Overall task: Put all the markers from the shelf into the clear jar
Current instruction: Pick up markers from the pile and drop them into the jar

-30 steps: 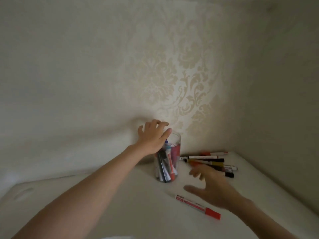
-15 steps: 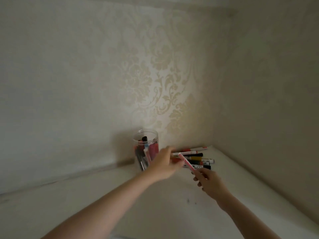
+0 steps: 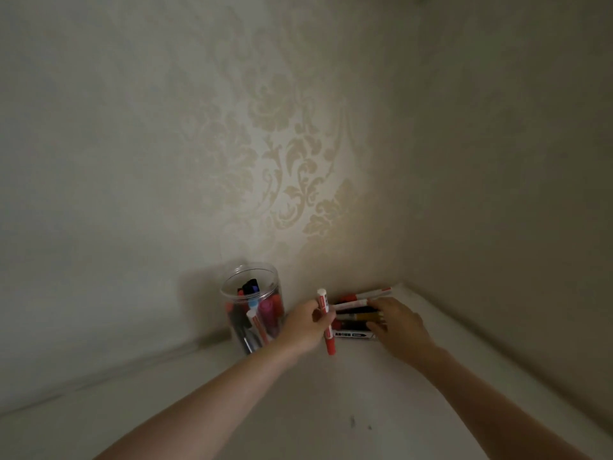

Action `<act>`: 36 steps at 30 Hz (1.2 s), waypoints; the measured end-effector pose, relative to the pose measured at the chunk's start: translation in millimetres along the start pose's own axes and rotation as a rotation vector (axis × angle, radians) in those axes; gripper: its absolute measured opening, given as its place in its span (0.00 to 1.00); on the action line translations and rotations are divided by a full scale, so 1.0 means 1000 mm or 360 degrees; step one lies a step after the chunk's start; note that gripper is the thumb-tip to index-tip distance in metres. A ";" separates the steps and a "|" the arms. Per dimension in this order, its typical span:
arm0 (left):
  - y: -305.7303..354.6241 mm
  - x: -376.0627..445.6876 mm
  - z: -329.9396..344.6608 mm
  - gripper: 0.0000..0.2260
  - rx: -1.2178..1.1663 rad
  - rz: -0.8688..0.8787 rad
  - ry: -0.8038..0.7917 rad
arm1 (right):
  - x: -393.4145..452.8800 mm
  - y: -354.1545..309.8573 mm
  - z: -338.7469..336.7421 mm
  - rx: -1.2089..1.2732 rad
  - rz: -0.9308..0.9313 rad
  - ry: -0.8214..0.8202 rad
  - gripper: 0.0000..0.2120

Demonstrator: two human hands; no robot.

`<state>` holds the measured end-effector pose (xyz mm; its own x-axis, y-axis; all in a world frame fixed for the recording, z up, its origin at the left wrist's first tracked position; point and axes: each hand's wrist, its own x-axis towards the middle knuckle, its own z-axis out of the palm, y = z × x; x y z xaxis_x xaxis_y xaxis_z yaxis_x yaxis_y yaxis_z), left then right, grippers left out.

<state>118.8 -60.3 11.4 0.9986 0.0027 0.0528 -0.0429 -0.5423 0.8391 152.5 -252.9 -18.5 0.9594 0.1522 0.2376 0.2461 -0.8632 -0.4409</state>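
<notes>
The left hand [image 3: 306, 330] grips a red marker [image 3: 325, 322] upright just right of the clear jar [image 3: 252, 307], while the right hand [image 3: 396, 323] reaches, fingers spread, onto the marker pile [image 3: 360, 305] lying crosswise.

The picture is dim and a bit grainy, with one soft bright patch on the flowery wall [image 3: 298, 180] up above the left hand [image 3: 306, 327] where it grips the red marker [image 3: 326, 322]. The clear jar [image 3: 252, 307] just left of that grip throws a dark shadow [image 3: 202, 303] on the wall further left, and its rim shines a little. The corners far from the grip are darker, the shelf edge [image 3: 99, 383] bends because the lens is wide, and the right hand [image 3: 399, 327] on the marker pile [image 3: 360, 318] looks soft and a bit fuzzy.
</notes>
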 end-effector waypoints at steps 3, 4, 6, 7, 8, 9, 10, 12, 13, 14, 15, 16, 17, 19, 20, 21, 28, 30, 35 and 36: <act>-0.002 0.006 -0.002 0.10 0.0174 0.0124 0.0015 | 0.021 -0.006 0.013 -0.0291 -0.0099 -0.0165 0.24; -0.003 0.007 -0.002 0.10 0.0235 0.0151 0.0022 | 0.024 -0.008 0.017 -0.0368 -0.0099 -0.0200 0.24; -0.006 0.009 -0.003 0.10 0.0300 0.0171 0.0016 | 0.024 -0.006 0.024 -0.0500 -0.0120 -0.0202 0.24; -0.007 0.010 -0.004 0.10 0.0298 0.0171 0.0021 | 0.023 -0.005 0.027 -0.0562 -0.0149 -0.0181 0.23; -0.008 0.011 -0.005 0.10 0.0288 0.0174 0.0027 | 0.020 -0.003 0.028 -0.0619 -0.0183 -0.0177 0.23; -0.008 0.010 -0.005 0.10 0.0282 0.0176 0.0033 | 0.018 -0.001 0.030 -0.0642 -0.0223 -0.0167 0.22; -0.007 0.009 -0.006 0.10 0.0279 0.0180 0.0036 | 0.017 0.002 0.031 -0.0642 -0.0263 -0.0154 0.21; -0.004 0.007 -0.007 0.10 0.0264 0.0183 0.0048 | 0.010 0.005 0.034 -0.0621 -0.0327 -0.0149 0.19; -0.001 0.004 -0.008 0.09 0.0246 0.0192 0.0067 | 0.007 0.005 0.035 -0.0604 -0.0369 -0.0126 0.17; 0.002 0.000 -0.010 0.08 0.0228 0.0215 0.0089 | 0.003 0.005 0.034 -0.0572 -0.0384 -0.0124 0.15; 0.006 -0.003 -0.012 0.08 0.0206 0.0245 0.0115 | -0.001 0.005 0.033 -0.0552 -0.0372 -0.0114 0.14; 0.011 -0.007 -0.016 0.08 0.0170 0.0280 0.0142 | -0.004 0.004 0.032 -0.0508 -0.0321 -0.0078 0.15; 0.016 -0.010 -0.021 0.08 0.0129 0.0321 0.0179 | -0.007 0.001 0.031 -0.0460 -0.0315 -0.0034 0.15; 0.031 -0.018 -0.037 0.08 0.0031 0.0405 0.0300 | -0.011 -0.009 0.021 -0.0176 -0.0254 0.0059 0.14; 0.040 -0.023 -0.048 0.08 -0.0063 0.0450 0.0362 | -0.013 -0.014 0.013 -0.0047 -0.0180 0.0057 0.14; 0.048 -0.028 -0.060 0.08 -0.0180 0.0498 0.0419 | -0.014 -0.018 0.006 0.0079 -0.0118 0.0062 0.13; 0.068 -0.050 -0.147 0.17 -0.0116 0.0772 0.0844 | -0.011 -0.098 -0.069 0.0520 -0.0197 0.0229 0.15; 0.063 -0.051 -0.162 0.17 0.0004 0.0768 0.0945 | -0.011 -0.126 -0.087 0.0601 -0.0285 0.0263 0.12; 0.034 -0.052 -0.170 0.20 0.0246 0.0646 0.0852 | -0.001 -0.168 -0.105 0.0439 -0.0395 0.0247 0.09; 0.027 -0.052 -0.168 0.21 0.0276 0.0637 0.0789 | 0.001 -0.173 -0.106 0.0393 -0.0424 0.0204 0.09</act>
<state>60.2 66.2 122.9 0.7722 0.1369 0.6204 -0.3609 -0.7092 0.6057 96.7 -153.9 149.6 0.8361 0.2806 0.4714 0.5253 -0.6572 -0.5405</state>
